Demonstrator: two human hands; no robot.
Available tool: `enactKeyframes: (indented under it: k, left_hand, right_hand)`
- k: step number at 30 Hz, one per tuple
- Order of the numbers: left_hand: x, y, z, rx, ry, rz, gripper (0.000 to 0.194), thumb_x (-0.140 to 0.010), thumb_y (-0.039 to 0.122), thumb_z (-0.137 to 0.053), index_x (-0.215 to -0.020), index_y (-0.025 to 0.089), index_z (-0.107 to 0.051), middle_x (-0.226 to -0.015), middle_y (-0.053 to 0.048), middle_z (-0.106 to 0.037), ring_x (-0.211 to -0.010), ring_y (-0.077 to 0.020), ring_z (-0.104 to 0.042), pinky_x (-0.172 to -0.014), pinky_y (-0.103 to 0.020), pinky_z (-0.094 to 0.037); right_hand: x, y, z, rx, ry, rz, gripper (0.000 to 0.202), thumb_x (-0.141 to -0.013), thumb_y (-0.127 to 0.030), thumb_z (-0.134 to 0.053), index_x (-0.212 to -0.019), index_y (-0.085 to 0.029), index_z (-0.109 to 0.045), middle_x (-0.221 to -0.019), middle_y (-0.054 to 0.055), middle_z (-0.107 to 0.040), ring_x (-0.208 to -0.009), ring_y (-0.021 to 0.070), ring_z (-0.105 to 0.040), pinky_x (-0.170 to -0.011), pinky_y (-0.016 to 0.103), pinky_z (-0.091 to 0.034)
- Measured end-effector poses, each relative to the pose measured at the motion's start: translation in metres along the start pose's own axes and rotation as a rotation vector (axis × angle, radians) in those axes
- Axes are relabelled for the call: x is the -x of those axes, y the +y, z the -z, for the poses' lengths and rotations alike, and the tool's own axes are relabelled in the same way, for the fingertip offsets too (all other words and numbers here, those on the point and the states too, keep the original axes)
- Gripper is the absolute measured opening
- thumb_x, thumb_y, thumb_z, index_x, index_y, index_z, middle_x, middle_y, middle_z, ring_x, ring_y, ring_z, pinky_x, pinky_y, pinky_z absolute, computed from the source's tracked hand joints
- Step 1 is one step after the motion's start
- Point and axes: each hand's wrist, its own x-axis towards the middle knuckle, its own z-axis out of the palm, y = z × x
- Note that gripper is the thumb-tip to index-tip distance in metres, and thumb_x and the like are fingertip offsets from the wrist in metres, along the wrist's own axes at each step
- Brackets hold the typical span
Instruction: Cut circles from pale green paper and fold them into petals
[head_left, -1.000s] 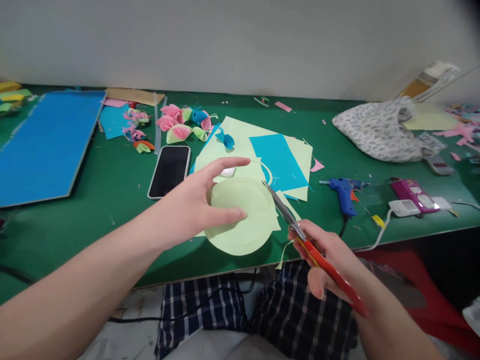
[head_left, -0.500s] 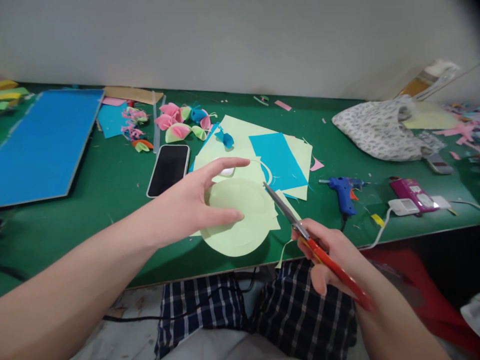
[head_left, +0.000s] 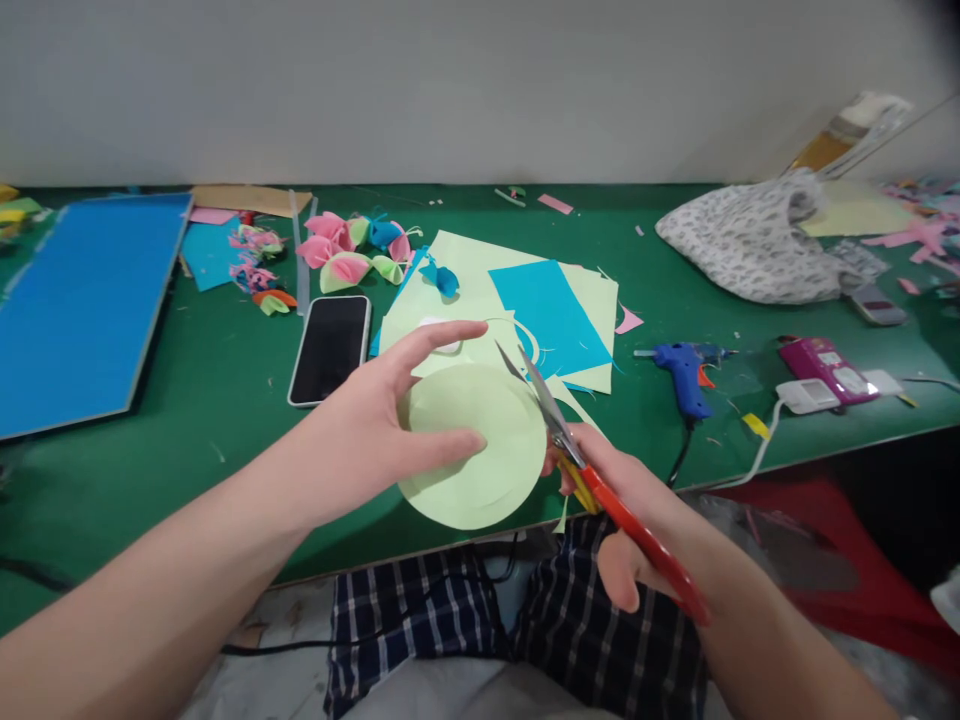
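A round piece of pale green paper [head_left: 480,470] is held by my left hand [head_left: 375,420], thumb on its top face and the other fingers behind or beyond it. My right hand [head_left: 607,490] grips a pair of scissors [head_left: 559,430] with red and yellow handles. Their blades are parted at the right upper edge of the circle. Behind lie pale green sheets [head_left: 469,265] and a blue sheet [head_left: 555,310]. A thin curved pale green offcut [head_left: 532,340] rests near the blade tips. A small blue curled paper piece [head_left: 442,280] sits on the sheets.
Left of the sheets lies a phone [head_left: 330,350], with pink and green paper petals [head_left: 337,250] behind it. A large blue board [head_left: 82,310] covers the far left. On the right are a blue glue gun [head_left: 684,375], a purple power strip [head_left: 829,375] and a patterned cloth bag [head_left: 742,245].
The scissors have moved left to the paper circle's edge and their blades have opened. My left hand still holds the circle, which sits slightly lower in view.
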Motion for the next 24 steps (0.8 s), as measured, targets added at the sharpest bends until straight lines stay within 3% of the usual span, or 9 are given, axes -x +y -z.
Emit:
enactKeyframes:
  k: [6, 11, 16, 24]
  left_hand:
    - [-0.001, 0.000, -0.002, 0.039, -0.017, -0.018, 0.072, -0.073, 0.028, -0.078, -0.138, 0.033, -0.050, -0.083, 0.004, -0.069, -0.069, -0.0162, -0.067, -0.052, -0.019, -0.053]
    - [-0.002, -0.001, -0.003, 0.055, -0.011, -0.027, 0.071, -0.072, 0.027, -0.077, -0.138, 0.033, -0.051, -0.086, 0.003, -0.069, -0.070, -0.0168, -0.068, -0.054, -0.021, -0.055]
    - [-0.002, 0.000, -0.003, 0.063, -0.013, -0.018, 0.072, -0.072, 0.025, -0.077, -0.138, 0.033, -0.051, -0.084, 0.004, -0.069, -0.070, -0.0157, -0.068, -0.054, -0.020, -0.055]
    - [-0.002, 0.001, -0.003, 0.048, -0.021, -0.013, 0.072, -0.072, 0.031, -0.078, -0.137, 0.034, -0.049, -0.090, 0.003, -0.069, -0.076, -0.0183, -0.069, -0.057, -0.022, -0.056]
  right_hand:
    - [0.002, 0.014, 0.003, 0.052, -0.033, 0.021, 0.067, -0.059, -0.061, -0.086, -0.113, -0.031, -0.059, -0.099, 0.003, -0.057, -0.089, 0.0251, -0.057, -0.076, 0.033, -0.050]
    - [0.002, 0.028, 0.006, 0.099, -0.046, 0.116, 0.067, -0.063, -0.070, -0.078, -0.112, -0.030, -0.057, -0.098, 0.002, -0.056, -0.079, 0.0213, -0.053, -0.067, 0.030, -0.047]
    - [0.002, 0.028, 0.005, 0.133, -0.030, 0.096, 0.078, -0.056, -0.078, -0.076, -0.113, -0.028, -0.057, -0.096, 0.002, -0.056, -0.078, 0.0203, -0.053, -0.067, 0.029, -0.048]
    - [0.000, 0.022, 0.000, 0.138, 0.005, 0.000, 0.051, -0.078, -0.069, -0.066, -0.107, -0.027, -0.059, -0.083, 0.001, -0.054, -0.070, 0.0184, -0.050, -0.062, 0.029, -0.046]
